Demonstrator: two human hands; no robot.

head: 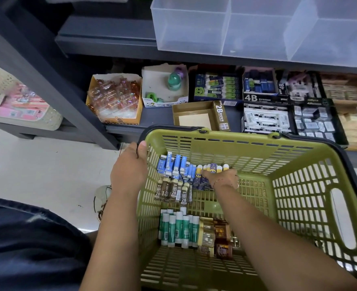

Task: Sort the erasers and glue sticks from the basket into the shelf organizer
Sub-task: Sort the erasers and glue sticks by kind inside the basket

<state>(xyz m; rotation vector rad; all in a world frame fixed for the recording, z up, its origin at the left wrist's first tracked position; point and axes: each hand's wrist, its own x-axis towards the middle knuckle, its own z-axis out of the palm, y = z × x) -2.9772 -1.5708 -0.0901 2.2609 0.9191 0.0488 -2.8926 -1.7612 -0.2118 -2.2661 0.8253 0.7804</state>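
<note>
Erasers (pixel 212 168) in navy-and-yellow sleeves sit at the far end of the green basket (pixel 299 185), just beside blue-boxed erasers (pixel 175 164); the right hand (pixel 223 178) curls fingers and thumb round several of them. Glue sticks (pixel 177 229) are bunched nearer the person. The left hand (pixel 129 171) grips the basket's far left corner. Beyond, an open gold 2B box (pixel 196 117) rests on the dark shelf (pixel 157 116), the clear organizer (pixel 257 28) above.

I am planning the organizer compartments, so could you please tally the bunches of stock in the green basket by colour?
Blue boxes: 1
Navy, yellow-banded sticks: 1
Brown 2B packs: 1
Green-and-white sticks: 1
Gold-brown packs: 1
Total: 5 bunches in the green basket, whose rim the left hand grips.
</note>
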